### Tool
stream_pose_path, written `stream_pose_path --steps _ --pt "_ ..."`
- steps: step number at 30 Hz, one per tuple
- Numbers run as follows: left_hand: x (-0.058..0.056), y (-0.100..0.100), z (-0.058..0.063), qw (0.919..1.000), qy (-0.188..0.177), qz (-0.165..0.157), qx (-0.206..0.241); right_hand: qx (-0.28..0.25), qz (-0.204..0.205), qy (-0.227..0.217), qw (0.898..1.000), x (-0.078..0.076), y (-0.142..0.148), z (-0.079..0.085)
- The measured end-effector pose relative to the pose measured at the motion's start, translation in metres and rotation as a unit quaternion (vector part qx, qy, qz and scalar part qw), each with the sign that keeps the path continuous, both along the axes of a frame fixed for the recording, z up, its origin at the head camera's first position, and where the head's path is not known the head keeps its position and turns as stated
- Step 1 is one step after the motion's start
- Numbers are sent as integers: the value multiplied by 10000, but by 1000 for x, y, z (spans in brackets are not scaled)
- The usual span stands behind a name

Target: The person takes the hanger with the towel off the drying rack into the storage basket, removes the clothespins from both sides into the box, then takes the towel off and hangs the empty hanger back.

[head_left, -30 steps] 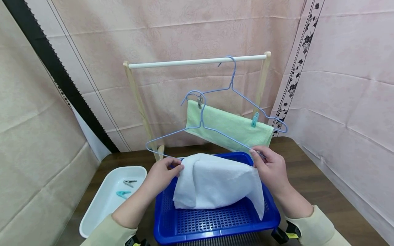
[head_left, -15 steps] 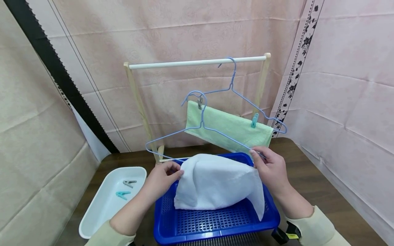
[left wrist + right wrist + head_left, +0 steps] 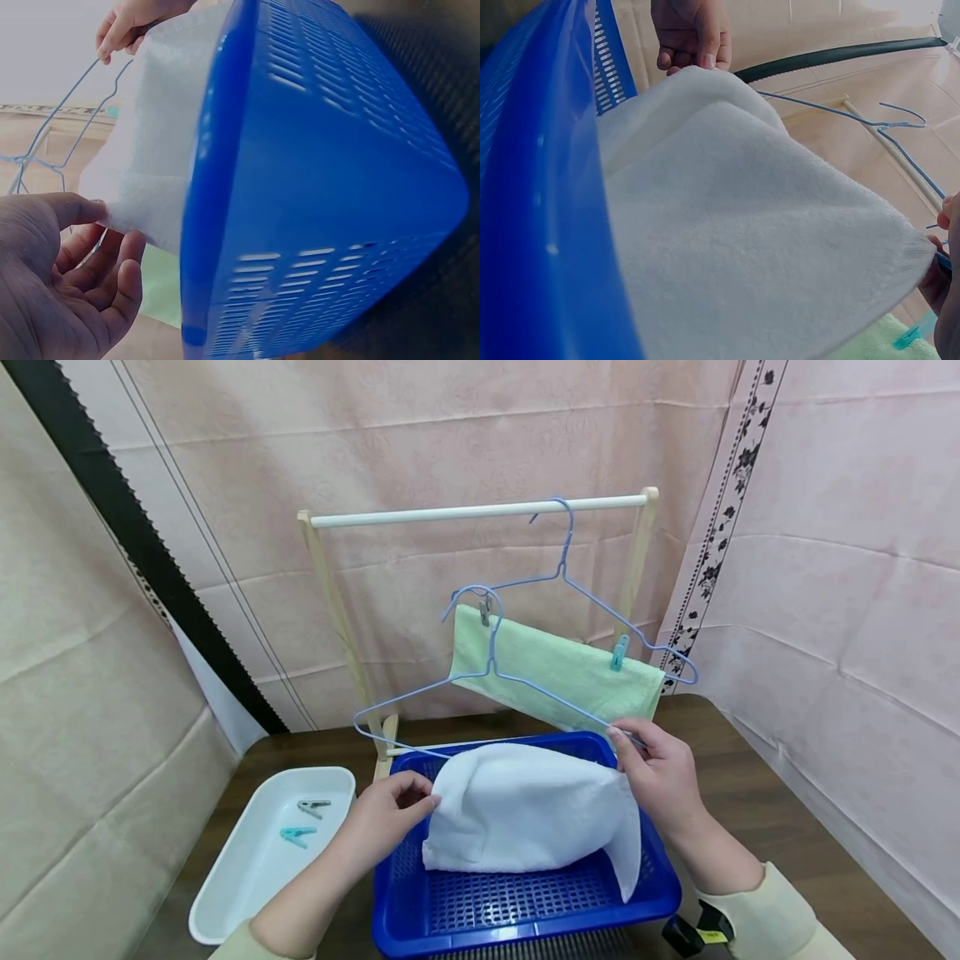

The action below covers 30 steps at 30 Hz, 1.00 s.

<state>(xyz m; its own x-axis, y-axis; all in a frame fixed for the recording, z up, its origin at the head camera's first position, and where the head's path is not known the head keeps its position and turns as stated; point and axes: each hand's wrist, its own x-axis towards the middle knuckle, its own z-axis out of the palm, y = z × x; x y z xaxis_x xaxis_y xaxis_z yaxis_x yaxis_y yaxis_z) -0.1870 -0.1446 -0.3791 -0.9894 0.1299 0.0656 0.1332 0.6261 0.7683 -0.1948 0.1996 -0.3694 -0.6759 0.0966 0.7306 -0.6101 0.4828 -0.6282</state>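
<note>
"Left hand [image 3: 390, 814] pinches the cloth's [image 3: 532, 810] left edge; the right hand [image 3: 656, 768] pinches its right corner and the hanger's [image 3: 492, 647] arm together."

"And the cloth itself?"

"Spread between them, over the blue basket's [image 3: 525, 933] lattice floor. White, soft, slightly fuzzy, so I'd expect it to sag wherever nothing supports it."

"How would you do this well?"

"Hold the right corner steady and draw the left edge out until the top runs straight. The hanger is thin, bent wire, so I'd go gently. Whether the cloth wraps the lower bar, I can't tell."

"Fastening?"

"Two plastic-looking pegs [image 3: 298, 836] lie in the smooth white tray [image 3: 225, 868] on the wood-grain bench [image 3: 735, 793]. Farther back, a green towel [image 3: 570, 668] hangs pegged on a second hanger [image 3: 562, 567] from the rack's round bar [image 3: 420, 516]: a fair pattern to copy."
</note>
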Motion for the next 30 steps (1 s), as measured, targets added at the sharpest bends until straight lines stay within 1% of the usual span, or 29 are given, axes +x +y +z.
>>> stream_pose_path --steps 2,9,18,24,30 --pt "1 0 -1 10000 -40 4 -33 -1 -3 -44 10000 0 0 0" --pt "4 -1 -6 10000 20 -76 -7 -59 58 -178 9998 0 1 0" --pt "4 -2 -12 9999 -122 -61 3 -154 57 -281 9995 0 2 -2" --pt "6 -2 -13 9999 -128 -25 -34 -190 74 -399 9990 1 3 -1" --pt "8 -2 -14 9998 -193 -40 8 -129 -3 -487 9987 2 4 0"
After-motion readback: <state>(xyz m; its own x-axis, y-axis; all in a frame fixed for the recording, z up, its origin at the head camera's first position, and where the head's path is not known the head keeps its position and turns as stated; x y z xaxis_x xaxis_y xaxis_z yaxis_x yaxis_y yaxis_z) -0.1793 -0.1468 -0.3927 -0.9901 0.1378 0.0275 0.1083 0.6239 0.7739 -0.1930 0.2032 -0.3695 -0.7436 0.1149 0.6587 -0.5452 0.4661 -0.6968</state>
